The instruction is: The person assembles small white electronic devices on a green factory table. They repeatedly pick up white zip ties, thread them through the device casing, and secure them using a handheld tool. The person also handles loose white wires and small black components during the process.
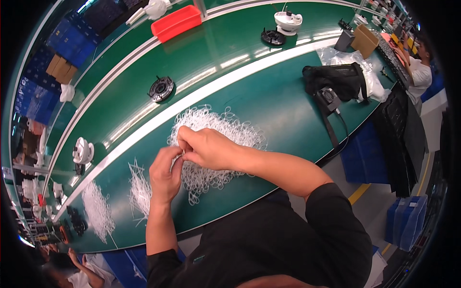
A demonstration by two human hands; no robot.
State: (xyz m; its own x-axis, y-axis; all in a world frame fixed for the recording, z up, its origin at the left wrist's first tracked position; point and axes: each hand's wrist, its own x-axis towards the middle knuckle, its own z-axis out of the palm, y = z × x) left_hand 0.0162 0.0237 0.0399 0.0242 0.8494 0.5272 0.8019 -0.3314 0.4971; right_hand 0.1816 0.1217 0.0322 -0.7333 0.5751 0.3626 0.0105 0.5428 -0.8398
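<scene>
My left hand (166, 172) and my right hand (205, 148) meet over the green table, fingertips pinched together. Between them only a small white bit shows, which looks like part of a white cable tie; the fingers cover the rest. Under and behind both hands spreads a large heap of white cable ties closed into loops (216, 126). Just left of my left forearm lies a bundle of straight white cable ties (140, 192), and farther left is another pile of thin white ties (98, 211).
Beyond the table runs a green conveyor carrying round black parts (161, 89) and white fan-like housings (288, 22). A red bin (176, 24) stands past it. On the right lie a black bag (336, 79) and a corded black device (328, 99). Other people sit far right and lower left.
</scene>
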